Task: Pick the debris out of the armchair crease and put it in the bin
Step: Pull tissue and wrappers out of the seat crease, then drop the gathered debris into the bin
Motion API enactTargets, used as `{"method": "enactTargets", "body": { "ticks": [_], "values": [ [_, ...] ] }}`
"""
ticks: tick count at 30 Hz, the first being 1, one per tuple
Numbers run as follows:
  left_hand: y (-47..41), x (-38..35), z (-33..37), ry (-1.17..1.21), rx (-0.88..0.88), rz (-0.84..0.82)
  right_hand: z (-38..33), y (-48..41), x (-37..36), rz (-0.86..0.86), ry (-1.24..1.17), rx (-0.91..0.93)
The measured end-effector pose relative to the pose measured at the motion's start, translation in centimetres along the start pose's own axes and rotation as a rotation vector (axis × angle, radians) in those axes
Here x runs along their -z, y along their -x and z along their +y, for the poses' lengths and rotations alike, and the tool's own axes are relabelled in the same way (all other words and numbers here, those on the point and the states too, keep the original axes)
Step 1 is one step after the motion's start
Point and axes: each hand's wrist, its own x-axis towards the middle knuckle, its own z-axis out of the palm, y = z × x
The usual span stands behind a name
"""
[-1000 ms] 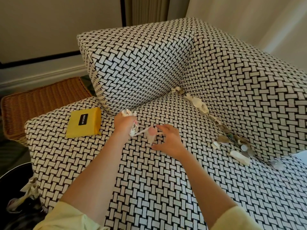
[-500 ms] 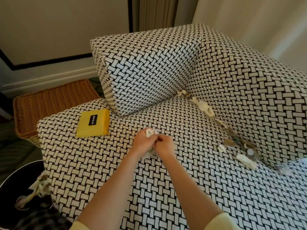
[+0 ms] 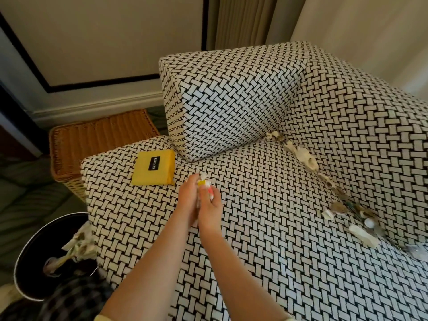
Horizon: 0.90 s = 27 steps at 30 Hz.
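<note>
Both hands meet over the middle of the black-and-white woven armchair seat (image 3: 266, 228). My left hand (image 3: 188, 200) and my right hand (image 3: 209, 206) together grip a wad of crumpled white paper debris (image 3: 203, 181), which pokes out above the fingers. More debris (image 3: 301, 155) lies along the crease between the seat and the right-hand cushion, with a further cluster of scraps (image 3: 352, 216) lower down the crease. The round black bin (image 3: 46, 258) stands on the floor at lower left and holds crumpled paper.
A flat yellow pouch (image 3: 153, 167) with a black label lies on the seat's left part. A wicker basket (image 3: 97, 140) stands on the floor beside the armchair. The back cushion (image 3: 231, 100) rises behind the hands.
My hands were apart, stretching a scrap between them; they have come together and bunched the paper into a wad. The view has shifted left, showing more of the bin.
</note>
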Motion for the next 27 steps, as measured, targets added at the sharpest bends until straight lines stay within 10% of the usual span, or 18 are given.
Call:
{"method": "enactTargets", "body": {
  "ticks": [27],
  "values": [
    [1.2, 22.2, 3.3, 0.497, -0.164, 0.141, 7.8, 5.2, -19.0, -0.299, 0.264, -0.022]
  ]
}}
